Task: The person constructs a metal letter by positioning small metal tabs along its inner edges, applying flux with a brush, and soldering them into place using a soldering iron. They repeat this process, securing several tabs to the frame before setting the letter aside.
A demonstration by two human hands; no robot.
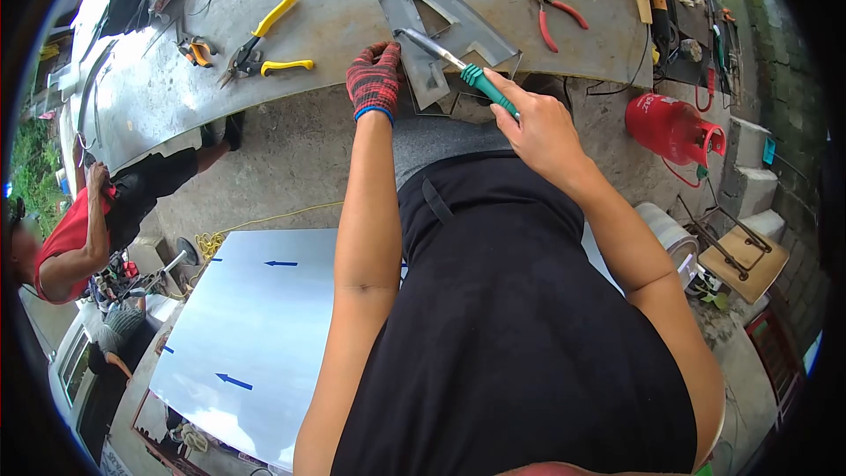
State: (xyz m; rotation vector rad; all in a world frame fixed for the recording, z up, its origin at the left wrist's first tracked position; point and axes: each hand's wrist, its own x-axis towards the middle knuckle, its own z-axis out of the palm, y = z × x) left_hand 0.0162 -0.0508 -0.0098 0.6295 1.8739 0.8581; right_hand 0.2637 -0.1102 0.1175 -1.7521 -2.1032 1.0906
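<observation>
A flat, A-shaped sheet-metal piece (458, 35) with a triangular opening lies at the near edge of the metal-topped table. My left hand (374, 79), in a red and black knit glove, rests at its left edge with the fingers curled together. Whatever is between those fingers is hidden. In my bare right hand (542, 128) is a green-handled tool (483, 81) with a long metal shaft, held by the grip. Its dark tip is over the metal piece's left side, close to my gloved fingertips. The exact kind of tool cannot be made out.
Yellow-handled snips (256, 44) and orange-handled pliers (196, 51) lie left on the table (344, 18). Red-handled pliers (548, 13) lie right, near an angle grinder (659, 0). A red gas cylinder (661, 128) stands right. Another person (75, 238) is at left; a sheet with blue arrows (264, 317) is below.
</observation>
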